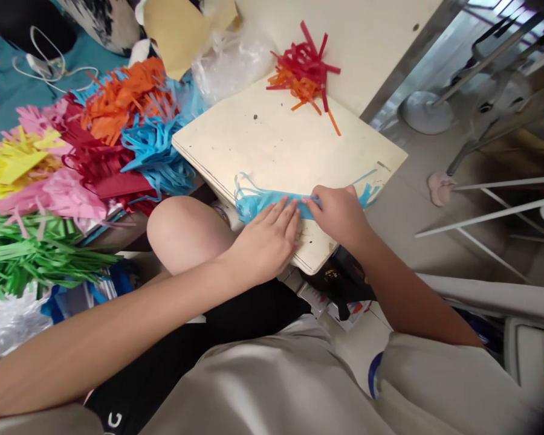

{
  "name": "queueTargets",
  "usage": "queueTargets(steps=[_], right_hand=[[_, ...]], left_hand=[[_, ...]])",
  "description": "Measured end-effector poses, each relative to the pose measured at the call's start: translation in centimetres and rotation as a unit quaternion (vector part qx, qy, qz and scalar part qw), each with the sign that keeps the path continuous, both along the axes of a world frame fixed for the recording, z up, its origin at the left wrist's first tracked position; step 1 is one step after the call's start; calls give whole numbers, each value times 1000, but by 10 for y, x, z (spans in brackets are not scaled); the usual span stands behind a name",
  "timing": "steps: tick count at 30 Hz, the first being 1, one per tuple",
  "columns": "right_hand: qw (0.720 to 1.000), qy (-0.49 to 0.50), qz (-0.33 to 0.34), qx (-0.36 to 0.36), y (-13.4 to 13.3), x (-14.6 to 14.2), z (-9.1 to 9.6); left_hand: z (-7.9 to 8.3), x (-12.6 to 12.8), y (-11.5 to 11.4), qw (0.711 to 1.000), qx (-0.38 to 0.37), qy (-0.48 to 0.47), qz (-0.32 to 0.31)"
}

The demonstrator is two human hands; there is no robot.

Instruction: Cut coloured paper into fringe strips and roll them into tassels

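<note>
A strip of light blue fringed paper (263,198) lies along the near edge of a cream board (272,139), with cut fringe spreading at both ends. My left hand (272,235) rests flat on it, fingers stretched out and pressing the paper to the board. Just to the right, my right hand (340,211) has its fingers curled and pinched on the same blue strip. The paper under the fingers is partly hidden.
Red paper strips (310,63) and orange strips (299,84) lie on the board's far side. Heaped at left are orange (122,103), blue (156,145), pink (68,193), yellow (22,157) and green (36,248) fringes. A clear plastic bag (231,63) sits behind the board.
</note>
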State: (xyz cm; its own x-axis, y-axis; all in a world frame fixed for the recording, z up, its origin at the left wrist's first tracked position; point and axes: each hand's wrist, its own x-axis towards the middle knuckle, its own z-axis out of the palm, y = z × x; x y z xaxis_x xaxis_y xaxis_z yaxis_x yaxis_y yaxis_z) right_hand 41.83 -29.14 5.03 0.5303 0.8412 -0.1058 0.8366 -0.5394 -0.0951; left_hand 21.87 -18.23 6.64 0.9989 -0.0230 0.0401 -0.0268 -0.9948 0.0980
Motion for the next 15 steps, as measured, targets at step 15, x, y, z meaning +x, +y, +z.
queueTargets(steps=[15], right_hand=[[1000,1,13,11,1,4,-4]], left_hand=[[-33,11,7,995,-44,34,83]])
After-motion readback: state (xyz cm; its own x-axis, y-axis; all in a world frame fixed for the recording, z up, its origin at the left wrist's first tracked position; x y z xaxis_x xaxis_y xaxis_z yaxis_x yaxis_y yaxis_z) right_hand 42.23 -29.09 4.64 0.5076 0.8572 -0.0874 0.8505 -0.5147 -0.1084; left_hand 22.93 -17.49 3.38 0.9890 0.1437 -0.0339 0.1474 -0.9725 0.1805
